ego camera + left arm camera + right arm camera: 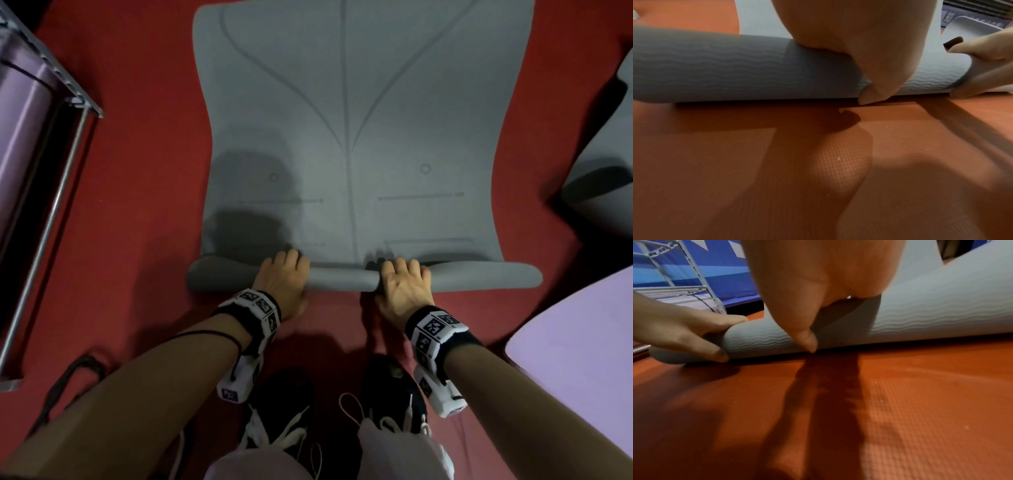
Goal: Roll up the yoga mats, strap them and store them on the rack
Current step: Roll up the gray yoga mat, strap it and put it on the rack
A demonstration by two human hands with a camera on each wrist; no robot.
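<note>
A grey yoga mat (pixel 349 137) lies flat on the red floor, its near end turned into a thin roll (pixel 339 279). My left hand (pixel 282 277) grips the roll left of centre, fingers curled over the top and thumb at the near side. My right hand (pixel 404 284) grips it just right of centre the same way. In the left wrist view the roll (pixel 725 71) runs across with my left thumb (pixel 875 91) at its base. The right wrist view shows the roll (pixel 920 316) under my right thumb (pixel 809 339), and the left hand (pixel 684 332) holding it further along.
A metal rack (pixel 54 192) stands at the left with a rolled purple mat (pixel 24 137) on it. A black strap (pixel 68 377) lies on the floor near the rack. Another grey mat (pixel 603 161) sits at the right edge, a purple mat (pixel 575 366) at lower right. My shoes (pixel 387 387) are just behind the roll.
</note>
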